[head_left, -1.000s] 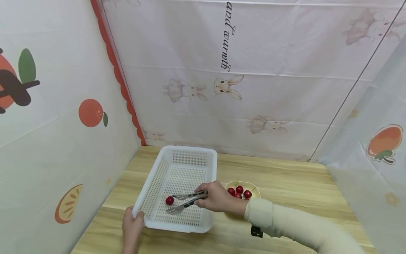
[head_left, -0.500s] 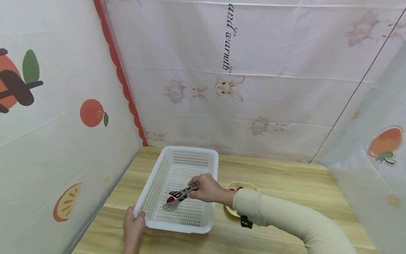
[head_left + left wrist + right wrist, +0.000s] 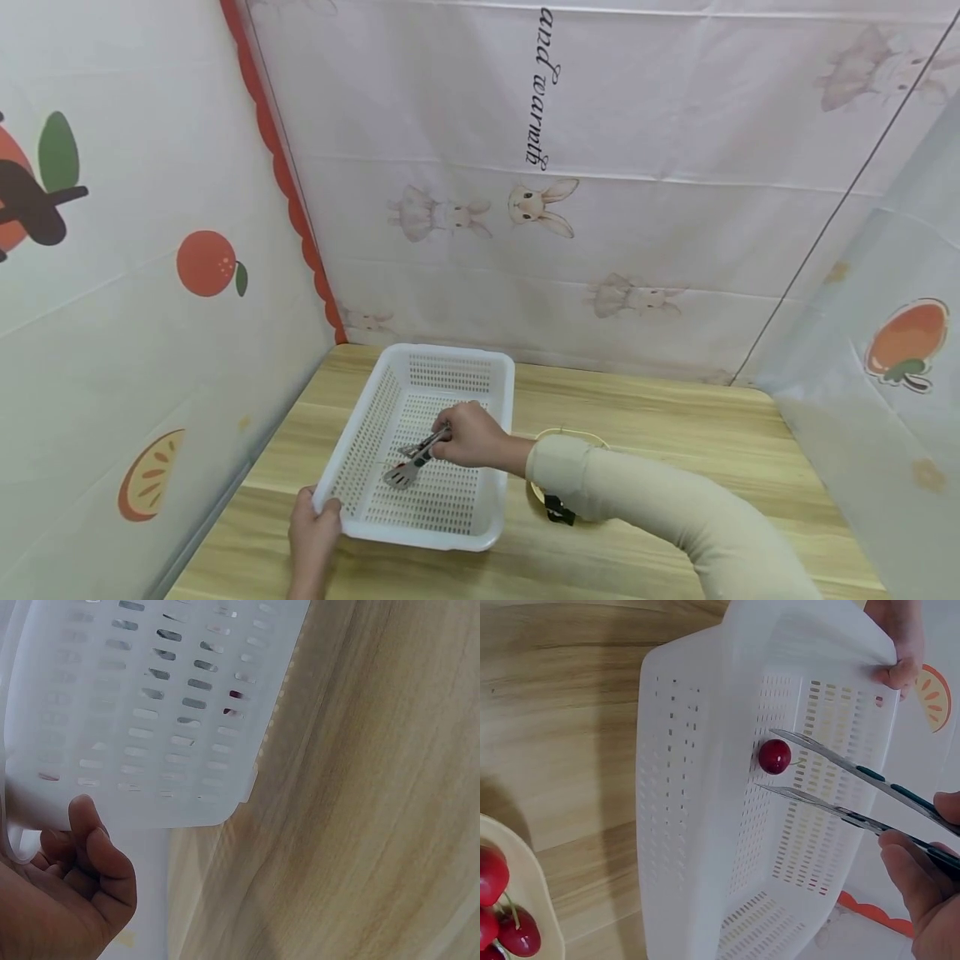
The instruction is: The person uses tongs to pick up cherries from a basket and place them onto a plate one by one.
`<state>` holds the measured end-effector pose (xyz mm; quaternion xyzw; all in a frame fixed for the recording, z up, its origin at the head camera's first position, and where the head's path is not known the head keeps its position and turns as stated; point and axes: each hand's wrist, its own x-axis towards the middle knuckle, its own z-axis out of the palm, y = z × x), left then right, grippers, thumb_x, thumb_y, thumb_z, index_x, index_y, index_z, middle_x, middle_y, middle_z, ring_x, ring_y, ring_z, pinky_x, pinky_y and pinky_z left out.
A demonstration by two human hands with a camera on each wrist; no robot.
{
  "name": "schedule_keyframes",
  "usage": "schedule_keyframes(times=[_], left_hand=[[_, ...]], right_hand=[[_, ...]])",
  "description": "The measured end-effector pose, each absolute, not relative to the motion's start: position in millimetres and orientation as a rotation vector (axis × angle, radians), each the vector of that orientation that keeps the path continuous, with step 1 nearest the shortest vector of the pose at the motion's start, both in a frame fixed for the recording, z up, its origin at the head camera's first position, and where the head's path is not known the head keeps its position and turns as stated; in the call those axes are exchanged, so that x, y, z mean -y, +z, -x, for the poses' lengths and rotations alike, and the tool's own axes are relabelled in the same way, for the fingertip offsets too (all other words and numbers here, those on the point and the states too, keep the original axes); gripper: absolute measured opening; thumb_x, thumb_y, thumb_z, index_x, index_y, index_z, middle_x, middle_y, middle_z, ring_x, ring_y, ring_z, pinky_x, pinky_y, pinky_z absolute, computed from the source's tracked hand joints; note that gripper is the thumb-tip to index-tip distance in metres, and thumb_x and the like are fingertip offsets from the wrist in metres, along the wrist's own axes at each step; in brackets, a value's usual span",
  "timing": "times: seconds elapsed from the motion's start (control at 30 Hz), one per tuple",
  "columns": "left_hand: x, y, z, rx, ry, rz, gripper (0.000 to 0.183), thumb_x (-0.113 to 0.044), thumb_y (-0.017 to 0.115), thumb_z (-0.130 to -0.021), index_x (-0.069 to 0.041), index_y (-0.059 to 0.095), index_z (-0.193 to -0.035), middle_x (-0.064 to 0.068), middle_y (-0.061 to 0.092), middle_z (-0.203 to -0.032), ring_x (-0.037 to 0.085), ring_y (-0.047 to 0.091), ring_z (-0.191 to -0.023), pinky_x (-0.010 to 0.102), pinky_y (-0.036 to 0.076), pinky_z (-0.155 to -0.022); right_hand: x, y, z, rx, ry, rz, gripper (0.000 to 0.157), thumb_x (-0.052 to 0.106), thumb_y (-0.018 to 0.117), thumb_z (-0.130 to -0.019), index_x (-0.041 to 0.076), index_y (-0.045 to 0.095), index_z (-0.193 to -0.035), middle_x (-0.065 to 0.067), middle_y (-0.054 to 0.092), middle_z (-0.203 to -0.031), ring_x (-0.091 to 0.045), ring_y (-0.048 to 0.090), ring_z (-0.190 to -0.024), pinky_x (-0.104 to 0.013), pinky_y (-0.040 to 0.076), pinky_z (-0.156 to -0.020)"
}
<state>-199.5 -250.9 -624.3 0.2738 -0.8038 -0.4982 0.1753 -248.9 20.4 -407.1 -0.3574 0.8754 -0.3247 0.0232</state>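
A white perforated plastic basket (image 3: 416,536) stands on the wooden table. My left hand (image 3: 313,529) grips its near left corner, thumb over the rim. In my right hand (image 3: 467,435) is a pair of metal tongs (image 3: 403,475), held over the basket with the slotted heads down inside it. The right wrist view has a dark red cherry (image 3: 774,756) with a thin stem lying in the basket, between the two tong heads; a small gap shows on the lower head's side. From the head camera the tongs mostly hide this cherry.
Right of the basket, partly under the right sleeve (image 3: 645,492), is a pale yellow bowl (image 3: 546,900) holding several cherries (image 3: 521,934). Printed cloth walls (image 3: 450,275) stand at the back and both sides of the table (image 3: 637,396).
My right hand and the tongs have moved left and slightly away, bringing the heads over the cherry. The sleeve now covers much of the bowl. My left hand keeps its grip.
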Motion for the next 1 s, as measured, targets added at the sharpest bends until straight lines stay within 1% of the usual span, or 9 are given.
schedule_keyframes(times=[0.13,0.2,0.23,0.27,0.43,0.63,0.8,1.0], left_hand=[[252.1,-625.6,199.8,2.285,-1.375,-0.774,0.026,-0.012,0.042,-0.082,-0.013,0.042,-0.108,0.002,0.053,-0.100,0.021,0.053,-0.088,0.040,0.047,-0.070],[252.7,-626.2,199.9,2.293,-1.354,-0.774,0.026,-0.013,0.042,-0.081,-0.013,0.042,-0.107,0.002,0.053,-0.099,0.021,0.053,-0.087,0.039,0.048,-0.068],[253.0,-626.3,200.1,2.292,-1.351,-0.772,0.026,-0.013,0.042,-0.081,-0.014,0.042,-0.107,0.002,0.053,-0.099,0.020,0.053,-0.087,0.039,0.048,-0.068],[253.4,-626.7,200.4,2.290,-1.348,-0.766,0.026,-0.013,0.043,-0.081,-0.013,0.043,-0.107,0.002,0.054,-0.099,0.021,0.053,-0.087,0.039,0.048,-0.068],[253.6,-626.6,203.7,2.270,-1.361,-0.752,0.026,-0.013,0.043,-0.081,-0.014,0.043,-0.107,0.002,0.053,-0.097,0.021,0.053,-0.086,0.039,0.047,-0.069],[252.3,-625.9,208.6,2.266,-1.387,-0.749,0.026,-0.012,0.043,-0.081,-0.015,0.043,-0.106,0.001,0.053,-0.097,0.020,0.053,-0.086,0.038,0.047,-0.069],[251.6,-625.3,211.3,2.256,-1.427,-0.747,0.026,-0.012,0.043,-0.081,-0.015,0.043,-0.106,0.001,0.054,-0.097,0.020,0.053,-0.085,0.040,0.047,-0.069],[251.9,-625.2,208.9,2.247,-1.398,-0.699,0.025,-0.010,0.045,-0.080,-0.013,0.045,-0.104,0.002,0.055,-0.095,0.021,0.054,-0.083,0.040,0.048,-0.067]], right_hand=[[-12.3,-409.9,247.9,-2.726,-0.945,1.120,0.014,0.014,0.064,-0.067,0.006,0.065,-0.079,0.016,0.048,-0.047,0.003,0.036,-0.034,-0.014,0.035,-0.037],[-9.0,-410.9,247.9,-2.720,-0.940,1.136,0.014,0.013,0.064,-0.067,0.006,0.065,-0.079,0.015,0.047,-0.046,0.003,0.034,-0.033,-0.012,0.033,-0.035],[-7.8,-411.1,248.2,-2.708,-0.951,1.141,0.014,0.012,0.063,-0.067,0.005,0.065,-0.079,0.014,0.047,-0.046,0.002,0.033,-0.032,-0.013,0.029,-0.029],[-6.6,-410.9,248.6,-2.708,-0.953,1.146,0.014,0.012,0.063,-0.067,0.005,0.065,-0.080,0.014,0.047,-0.046,0.002,0.033,-0.032,-0.013,0.028,-0.029],[-1.5,-412.7,252.5,-2.719,-0.954,1.141,0.013,0.011,0.062,-0.069,0.006,0.065,-0.080,0.014,0.047,-0.046,0.001,0.032,-0.033,-0.011,0.026,-0.029],[4.0,-413.5,252.7,-2.716,-0.940,1.187,0.006,0.009,0.061,-0.068,0.009,0.065,-0.073,0.015,0.047,-0.048,0.002,0.034,-0.033,-0.011,0.028,-0.029],[7.4,-411.2,251.7,-2.755,-0.875,1.212,0.006,0.010,0.061,-0.069,0.011,0.065,-0.073,0.015,0.046,-0.047,0.002,0.031,-0.032,-0.011,0.026,-0.028],[8.1,-409.9,252.3,-2.814,-0.874,1.194,0.007,0.011,0.062,-0.068,0.011,0.066,-0.073,0.015,0.048,-0.047,0.003,0.033,-0.033,-0.011,0.026,-0.029]])
